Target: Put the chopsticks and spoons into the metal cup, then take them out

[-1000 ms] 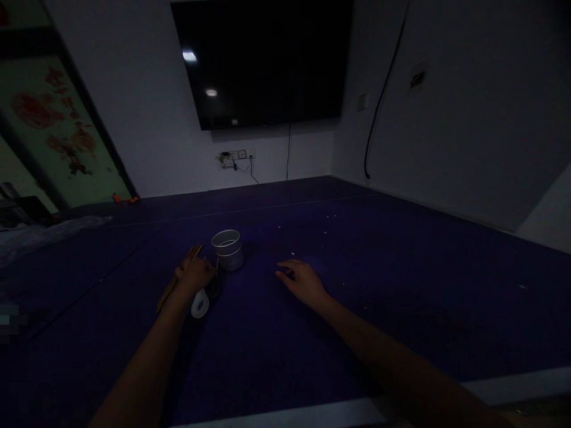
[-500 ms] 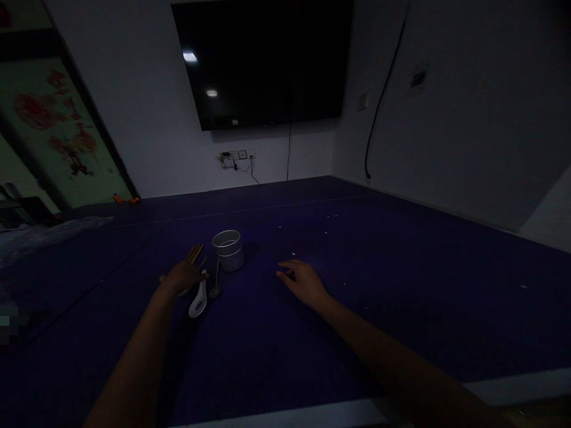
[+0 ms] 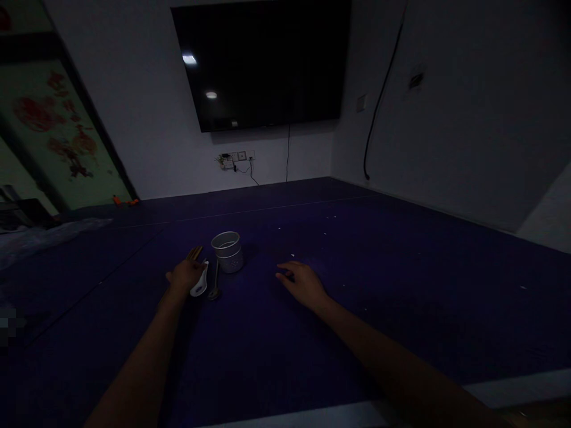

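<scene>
My left hand (image 3: 185, 275) is low over the surface, fingers curled in at the handle of a white soup spoon (image 3: 200, 288). Brown chopsticks (image 3: 194, 252) lie partly under this hand, which hides their middle. A thin metal utensil shows its tip beside my fingers; its kind is hidden. To the right of the white spoon lies a metal spoon (image 3: 215, 292), its handle toward a silver perforated metal cup (image 3: 229, 255), which stands upright. My right hand (image 3: 303, 284) rests to the cup's right, thumb and fingers apart, holding nothing.
A dark purple surface (image 3: 276, 345) extends to the walls, with small white scraps scattered on it. Crumpled clear plastic (image 3: 53, 235) lies at the left. A large screen (image 3: 267, 65) hangs on the wall above sockets (image 3: 236, 157) and cables. The light is dim.
My left hand shifted left off the spoons, then slightly back right and forward. The white spoon slid forward, away from me, beside the metal spoon. The cup and my right hand stayed put.
</scene>
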A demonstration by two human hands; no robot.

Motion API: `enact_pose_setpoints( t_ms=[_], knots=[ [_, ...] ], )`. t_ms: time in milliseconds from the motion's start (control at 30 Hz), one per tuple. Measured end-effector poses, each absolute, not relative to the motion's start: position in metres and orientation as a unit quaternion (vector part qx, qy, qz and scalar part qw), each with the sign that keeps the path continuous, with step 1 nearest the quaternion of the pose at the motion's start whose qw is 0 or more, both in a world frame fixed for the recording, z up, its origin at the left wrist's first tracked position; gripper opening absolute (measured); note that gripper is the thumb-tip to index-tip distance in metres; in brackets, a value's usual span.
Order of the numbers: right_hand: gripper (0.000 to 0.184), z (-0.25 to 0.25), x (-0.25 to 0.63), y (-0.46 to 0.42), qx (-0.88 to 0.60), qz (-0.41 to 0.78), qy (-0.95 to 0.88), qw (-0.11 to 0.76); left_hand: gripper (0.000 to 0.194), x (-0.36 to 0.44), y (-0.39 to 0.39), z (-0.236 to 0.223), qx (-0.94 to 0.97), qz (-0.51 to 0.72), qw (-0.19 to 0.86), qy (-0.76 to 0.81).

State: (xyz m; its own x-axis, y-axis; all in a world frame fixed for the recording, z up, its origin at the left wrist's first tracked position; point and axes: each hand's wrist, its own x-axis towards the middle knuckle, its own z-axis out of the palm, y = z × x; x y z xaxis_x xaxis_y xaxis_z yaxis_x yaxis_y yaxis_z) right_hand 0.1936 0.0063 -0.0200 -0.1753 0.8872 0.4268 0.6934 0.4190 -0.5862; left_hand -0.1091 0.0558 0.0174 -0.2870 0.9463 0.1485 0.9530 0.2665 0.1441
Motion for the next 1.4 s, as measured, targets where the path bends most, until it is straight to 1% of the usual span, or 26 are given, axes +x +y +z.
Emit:
enact_pose_setpoints(
  t_ms=[133, 333, 467, 667, 867, 1033, 1233, 1400],
  knots=[
    [0.027, -0.021, 0.194, 0.007, -0.519, 0.137, -0.756, 0.375, 0.035, -0.106, 0.052, 0.020, -0.590, -0.093, 0.012, -0.802],
    [0.027, -0.024, 0.196, 0.009, -0.517, 0.136, -0.757, 0.376, 0.043, -0.096, 0.038, 0.034, -0.586, -0.112, 0.031, -0.802],
    [0.027, -0.022, 0.196, 0.008, -0.517, 0.131, -0.757, 0.377, 0.035, -0.081, 0.030, 0.043, -0.606, -0.114, 0.058, -0.785],
    [0.028, -0.022, 0.194, 0.008, -0.520, 0.136, -0.757, 0.370, 0.025, -0.060, 0.023, 0.042, -0.635, -0.022, 0.032, -0.771],
    [0.028, -0.023, 0.194, 0.009, -0.519, 0.138, -0.757, 0.373, 0.027, -0.057, 0.024, 0.035, -0.627, -0.001, 0.035, -0.778],
    [0.028, -0.023, 0.194, 0.009, -0.516, 0.140, -0.757, 0.375, 0.030, -0.062, 0.027, 0.034, -0.623, -0.006, 0.036, -0.781],
    [0.027, -0.024, 0.194, 0.010, -0.517, 0.129, -0.760, 0.373, 0.027, -0.069, 0.031, 0.032, -0.610, -0.016, 0.037, -0.791],
    [0.028, -0.024, 0.194, 0.009, -0.514, 0.135, -0.761, 0.373, 0.028, -0.074, 0.029, 0.039, -0.605, -0.029, 0.021, -0.796]
  ],
)
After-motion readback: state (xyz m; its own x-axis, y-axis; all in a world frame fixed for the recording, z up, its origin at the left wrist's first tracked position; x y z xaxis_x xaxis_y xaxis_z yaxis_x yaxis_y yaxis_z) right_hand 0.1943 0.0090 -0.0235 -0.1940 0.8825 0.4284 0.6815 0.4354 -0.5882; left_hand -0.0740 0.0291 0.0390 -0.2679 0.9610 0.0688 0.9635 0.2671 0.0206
